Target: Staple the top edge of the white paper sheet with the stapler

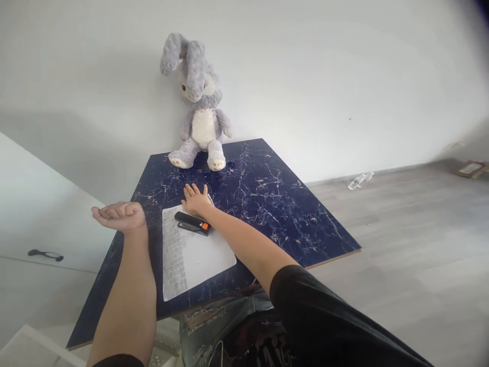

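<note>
Spreading its fingers apart, the right hand (197, 202) is lying back-up over the far edge of a white, roughly rectangular paper sheet (208, 260) bearing a grey brick pattern along its left side. This grip is standing wide and flat, with nothing clasped in it. The left hand (121, 216) is folding into a loose fist, no object showing in it; it is hanging over the left edge of a dark blue, marble-veined tabletop (263, 188), apart from the sheet.

A black, oblong stapler (191, 222) with an orange patch is lying on the sheet, just on the near side of the right hand, its orange-marked end sitting beside the right wrist. Nearer the body than both hands, the sheet's near left corner is lying close to the near table edge.

Beyond the right fingers, a grey plush rabbit (204, 125) with a white belly is sitting at the far edge. Rightward of the right hand, a wide span of blue surface is running to the right edge, grey wood-look floor (389, 229) extending outside it. Leftward of the left fist, a white cabinet (38, 214) with a black handle (46, 255) is standing.
</note>
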A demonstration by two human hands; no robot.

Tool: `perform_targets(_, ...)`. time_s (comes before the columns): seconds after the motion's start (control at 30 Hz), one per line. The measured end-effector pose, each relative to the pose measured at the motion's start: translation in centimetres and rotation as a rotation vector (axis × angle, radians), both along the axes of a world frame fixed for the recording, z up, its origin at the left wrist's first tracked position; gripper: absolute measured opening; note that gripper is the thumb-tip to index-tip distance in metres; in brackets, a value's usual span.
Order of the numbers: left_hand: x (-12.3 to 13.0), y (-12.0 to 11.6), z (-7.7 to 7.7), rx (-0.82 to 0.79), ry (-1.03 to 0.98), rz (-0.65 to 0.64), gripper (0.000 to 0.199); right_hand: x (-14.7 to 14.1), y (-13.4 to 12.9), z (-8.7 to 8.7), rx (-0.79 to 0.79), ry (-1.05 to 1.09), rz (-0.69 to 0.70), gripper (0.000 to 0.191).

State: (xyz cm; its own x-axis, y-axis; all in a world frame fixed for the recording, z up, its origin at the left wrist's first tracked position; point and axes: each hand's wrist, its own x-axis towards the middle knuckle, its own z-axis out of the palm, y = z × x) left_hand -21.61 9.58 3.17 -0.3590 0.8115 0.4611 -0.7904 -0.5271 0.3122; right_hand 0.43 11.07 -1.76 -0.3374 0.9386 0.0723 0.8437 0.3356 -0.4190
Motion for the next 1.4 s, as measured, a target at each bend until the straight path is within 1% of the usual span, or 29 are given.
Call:
perform_targets(0.03, -0.2, 0.1, 0.0, 0.010, 0.009, 0.016, 0.051, -0.2, -0.1, 0.1, 0.030, 0.003, 0.015, 0.066)
perform_targets(0.1, -0.2, 0.3, -0.3, 0.005, 0.052, -0.005, 0.051, 0.1, -0.5, 0.4, 0.114, 0.012, 0.089, 0.063)
perform_targets(0.13, 0.0, 0.3, -0.4, -0.002, 0.076, -0.022, 0.052, 0.5, -0.8, 0.5, 0.153, 0.010, 0.166, 0.061)
perform_targets(0.17, 0.2, 0.4, -0.6, -0.008, 0.092, -0.037, 0.053, 1.0, -1.1, 0.6, 0.175, -0.002, 0.276, 0.060)
perform_targets(0.23, 0.6, 0.5, -0.8, -0.021, 0.090, -0.059, 0.055, 1.9, -1.7, 0.8, 0.160, -0.055, 0.520, 0.062)
perform_targets(0.27, 0.7, 0.4, -0.9, -0.023, 0.076, -0.063, 0.055, 2.4, -2.1, 0.8, 0.139, -0.086, 0.603, 0.064)
perform_targets(0.3, 0.9, 0.3, -0.9, -0.024, 0.066, -0.072, 0.055, 2.8, -2.4, 0.8, 0.120, -0.110, 0.646, 0.067)
perform_targets(0.33, 1.0, 0.2, -0.9, -0.025, 0.060, -0.080, 0.054, 3.3, -2.7, 0.7, 0.107, -0.121, 0.653, 0.068)
perform_targets(0.43, 1.6, -0.4, -0.9, -0.041, 0.101, -0.126, 0.056, 5.3, -3.4, 0.6, 0.097, -0.085, 0.601, 0.068)
perform_targets(0.53, 2.8, -0.8, -1.0, -0.078, 0.138, -0.238, 0.062, 8.8, -4.2, 0.6, 0.079, -0.022, 0.566, 0.066)
perform_targets(0.6, 4.2, -1.1, -1.0, -0.128, 0.174, -0.356, 0.064, 11.7, -4.8, 0.7, 0.049, 0.001, 0.536, 0.066)
perform_targets(0.7, 7.5, -1.4, -1.3, -0.270, 0.284, -0.513, 0.070, 15.3, -5.6, 1.0, 0.016, 0.044, 0.516, 0.062)
perform_targets(0.77, 9.8, -1.7, -1.6, -0.373, 0.391, -0.623, 0.073, 16.8, -6.0, 1.3, 0.048, 0.179, 0.466, 0.052)
perform_targets(0.83, 11.7, -2.0, -2.2, -0.475, 0.560, -0.836, 0.074, 17.9, -6.5, 1.7, 0.092, 0.364, 0.331, 0.040)
perform_targets(0.87, 12.4, -2.1, -2.4, -0.508, 0.631, -0.929, 0.074, 18.4, -6.9, 2.0, 0.089, 0.443, 0.269, 0.040)
perform_targets(0.9, 12.8, -2.1, -2.6, -0.527, 0.679, -0.990, 0.074, 18.8, -7.3, 2.3, 0.063, 0.502, 0.240, 0.043)
perform_targets(0.93, 13.0, -2.0, -2.8, -0.537, 0.713, -1.032, 0.074, 19.3, -7.8, 2.6, 0.016, 0.538, 0.254, 0.046)
perform_targets(0.97, 13.1, -1.9, -2.9, -0.538, 0.731, -1.051, 0.074, 19.8, -8.3, 3.0, -0.046, 0.551, 0.315, 0.047)
perform_targets(1.03, 12.9, -1.7, -3.0, -0.531, 0.755, -1.068, 0.074, 20.6, -9.5, 3.7, -0.152, 0.521, 0.485, 0.050)
perform_targets(1.07, 12.7, -1.6, -3.0, -0.528, 0.769, -1.076, 0.074, 20.9, -10.1, 4.1, -0.185, 0.481, 0.542, 0.054)
perform_targets(1.1, 12.6, -1.6, -3.0, -0.525, 0.784, -1.084, 0.074, 21.1, -10.5, 4.4, -0.198, 0.437, 0.572, 0.056)
perform_targets(1.13, 12.6, -1.7, -3.0, -0.522, 0.801, -1.091, 0.074, 21.1, -10.9, 4.6, -0.195, 0.396, 0.580, 0.054)
perform_targets(1.2, 12.7, -1.9, -3.0, -0.518, 0.842, -1.106, 0.072, 21.1, -11.2, 4.9, -0.148, 0.349, 0.561, 0.043)
perform_targets(1.27, 13.0, -2.3, -3.1, -0.512, 0.888, -1.113, 0.070, 21.1, -11.0, 4.9, -0.080, 0.350, 0.536, 0.032)
perform_targets(1.33, 13.3, -2.5, -3.2, -0.502, 0.930, -1.106, 0.069, 21.4, -10.5, 4.6, -0.033, 0.369, 0.508, 0.031)
perform_targets(1.4, 13.6, -2.7, -3.3, -0.484, 0.967, -1.087, 0.069, 21.9, -10.0, 4.2, -0.018, 0.406, 0.490, 0.036)
